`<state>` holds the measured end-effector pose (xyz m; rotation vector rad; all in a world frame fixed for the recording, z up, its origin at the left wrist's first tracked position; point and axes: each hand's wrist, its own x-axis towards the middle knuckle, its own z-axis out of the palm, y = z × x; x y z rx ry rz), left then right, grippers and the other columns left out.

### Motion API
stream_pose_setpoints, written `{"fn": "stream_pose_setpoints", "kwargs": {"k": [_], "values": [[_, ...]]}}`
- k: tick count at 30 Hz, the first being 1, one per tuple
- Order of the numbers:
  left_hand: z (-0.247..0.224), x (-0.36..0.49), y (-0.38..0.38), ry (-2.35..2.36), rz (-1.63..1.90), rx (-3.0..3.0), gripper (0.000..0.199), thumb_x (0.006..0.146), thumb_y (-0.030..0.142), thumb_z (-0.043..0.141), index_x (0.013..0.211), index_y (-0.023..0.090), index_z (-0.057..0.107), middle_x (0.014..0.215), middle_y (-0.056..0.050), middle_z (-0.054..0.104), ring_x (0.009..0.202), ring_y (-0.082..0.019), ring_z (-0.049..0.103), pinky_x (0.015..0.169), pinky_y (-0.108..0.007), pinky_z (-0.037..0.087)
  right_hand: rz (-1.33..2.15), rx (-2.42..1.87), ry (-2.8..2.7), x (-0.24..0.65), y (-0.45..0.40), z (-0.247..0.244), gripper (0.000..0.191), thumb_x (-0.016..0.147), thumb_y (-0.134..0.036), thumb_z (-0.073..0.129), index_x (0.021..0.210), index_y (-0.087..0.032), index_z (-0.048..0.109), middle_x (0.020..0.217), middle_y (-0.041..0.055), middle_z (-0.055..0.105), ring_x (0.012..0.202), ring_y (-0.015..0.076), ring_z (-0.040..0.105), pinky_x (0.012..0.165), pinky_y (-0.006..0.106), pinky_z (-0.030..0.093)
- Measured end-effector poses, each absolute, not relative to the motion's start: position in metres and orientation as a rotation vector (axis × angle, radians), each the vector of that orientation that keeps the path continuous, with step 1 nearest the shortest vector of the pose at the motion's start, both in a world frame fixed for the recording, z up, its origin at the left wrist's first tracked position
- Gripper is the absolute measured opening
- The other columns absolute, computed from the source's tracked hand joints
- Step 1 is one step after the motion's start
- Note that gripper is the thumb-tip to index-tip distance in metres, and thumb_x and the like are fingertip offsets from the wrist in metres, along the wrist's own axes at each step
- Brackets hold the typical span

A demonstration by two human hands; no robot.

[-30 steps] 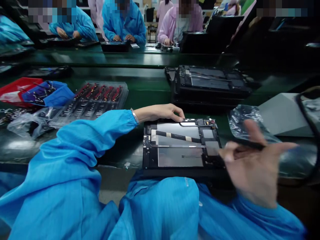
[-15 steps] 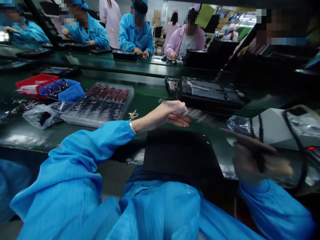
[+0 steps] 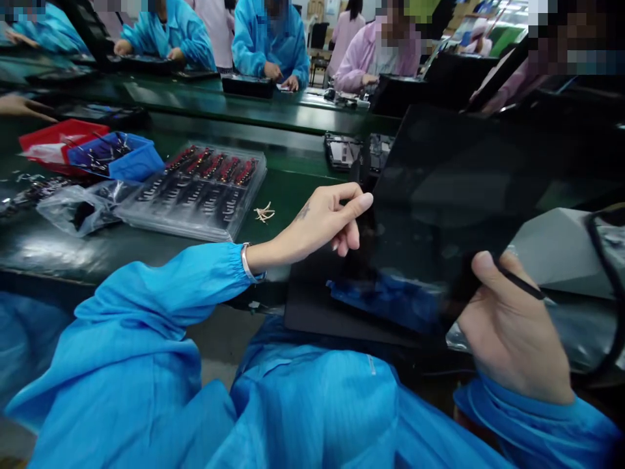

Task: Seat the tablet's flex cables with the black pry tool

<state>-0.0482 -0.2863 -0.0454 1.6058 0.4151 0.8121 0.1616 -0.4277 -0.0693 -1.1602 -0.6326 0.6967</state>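
A large flat device with a glossy black face [image 3: 454, 189], like a screen, stands tilted up between my hands and reflects blue. My left hand [image 3: 327, 221] pinches its left edge between thumb and fingers. At its lower right edge my right hand [image 3: 517, 332] holds it, thumb on the near side. A thin black stick [image 3: 520, 281] also lies in the right hand; its kind is not clear. Below the device is a black mat [image 3: 312, 306] at the bench edge. The device's far side is hidden from me.
To the left are a clear plastic tray [image 3: 229, 231] of small red and black parts, a blue bin [image 3: 141, 159], a red bin [image 3: 34, 146] and a plastic bag [image 3: 58, 212]. Opened devices [image 3: 336, 153] lie behind, a grey box [image 3: 561, 251] at right. Co-workers sit opposite.
The black device has come up from the bench and now stands tilted, glossy face toward me. My right hand has come in from the right onto its edge; my left hand now pinches the other edge.
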Motion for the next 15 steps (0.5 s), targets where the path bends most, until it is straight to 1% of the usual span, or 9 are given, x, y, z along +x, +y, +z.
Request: {"fn": "stream_pose_setpoints", "kwargs": {"k": [3, 5, 10, 15], "values": [[-0.052, -0.046, -0.281, 0.465, 0.749, 1.505, 0.05, 0.097, 0.062, 0.064, 0.079, 0.019, 0.045, 0.052, 0.003, 0.065, 0.037, -0.006, 0.056, 0.038, -0.012, 0.037, 0.807, -1.192, -0.637, 0.16, -0.426, -0.068, 0.022, 0.074, -0.025, 0.085, 0.093, -0.026, 0.076, 0.128, 0.0036, 0.074, 0.131, 0.0295, 0.065, 0.111, 0.047, 0.058], [-0.055, -0.045, -0.277, 0.488, 0.724, 1.462, 0.049, 0.098, 0.06, 0.065, 0.079, 0.019, 0.044, 0.051, 0.004, 0.064, 0.036, -0.006, 0.055, 0.038, -0.012, 0.036, 0.853, -1.198, -0.684, 0.161, -0.424, -0.07, 0.017, 0.079, -0.028, 0.082, 0.095, -0.026, 0.077, 0.13, 0.0043, 0.074, 0.129, 0.0307, 0.067, 0.111, 0.049, 0.057], [-0.059, -0.043, -0.274, 0.574, 0.678, 1.418, 0.047, 0.102, 0.053, 0.062, 0.077, 0.019, 0.043, 0.049, 0.004, 0.062, 0.035, -0.004, 0.053, 0.038, -0.01, 0.034, 0.904, -1.198, -0.772, 0.169, -0.42, -0.081, 0.011, 0.087, -0.029, 0.078, 0.097, -0.026, 0.08, 0.121, 0.0063, 0.077, 0.125, 0.0296, 0.069, 0.113, 0.046, 0.056], [-0.059, -0.041, -0.274, 0.604, 0.661, 1.408, 0.044, 0.103, 0.049, 0.06, 0.077, 0.019, 0.044, 0.049, 0.004, 0.061, 0.034, -0.004, 0.052, 0.037, -0.01, 0.034, 0.932, -1.191, -0.719, 0.173, -0.419, -0.087, 0.012, 0.083, -0.028, 0.081, 0.095, -0.027, 0.08, 0.119, 0.0053, 0.078, 0.123, 0.0299, 0.071, 0.11, 0.045, 0.058]]}}
